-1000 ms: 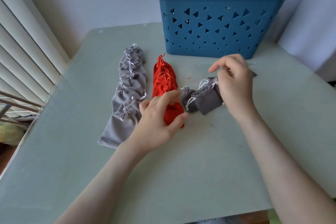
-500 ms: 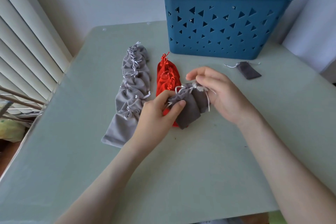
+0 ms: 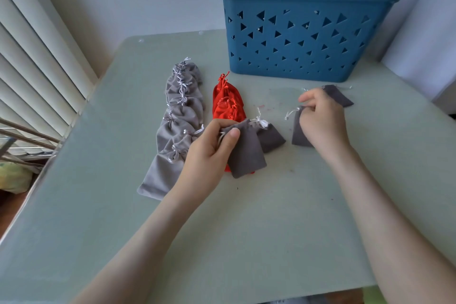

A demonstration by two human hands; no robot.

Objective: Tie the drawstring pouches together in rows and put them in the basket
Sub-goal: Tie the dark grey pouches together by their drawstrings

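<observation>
From the head view, a pale green table [image 3: 246, 229] carries everything; the blue basket [image 3: 306, 39] stands upright at its far edge, right of centre, and its inside is hidden from here.

Left of the basket lies the grey row [image 3: 180, 116], light grey pouches tied neck to neck in a line running away from the person; just beside it on the right lies the shorter red row [image 3: 228, 103], its near end hidden under the left hand's load.

The left hand [image 3: 209, 153] grips the dark pair [image 3: 246, 153], two dark grey pouches joined by a white knot [image 3: 260, 123]; thumb on top and fingers curled beneath pinch the nearer pouch at its corner, while the other pouch trails to the right onto the table.

The right hand [image 3: 323, 123] is apart from the left, to the right; its fingers are curled and pinch the loose pouch [image 3: 297, 133], dark grey, at its top, where a white cord sticks out to the left; whether the pouch's lower edge touches the table cannot be told.

Behind that hand, near the basket's foot, the far pouch [image 3: 339, 97], also dark grey, lies flat, partly covered by the knuckles.

White blinds [image 3: 37, 57] fill the left side.
</observation>
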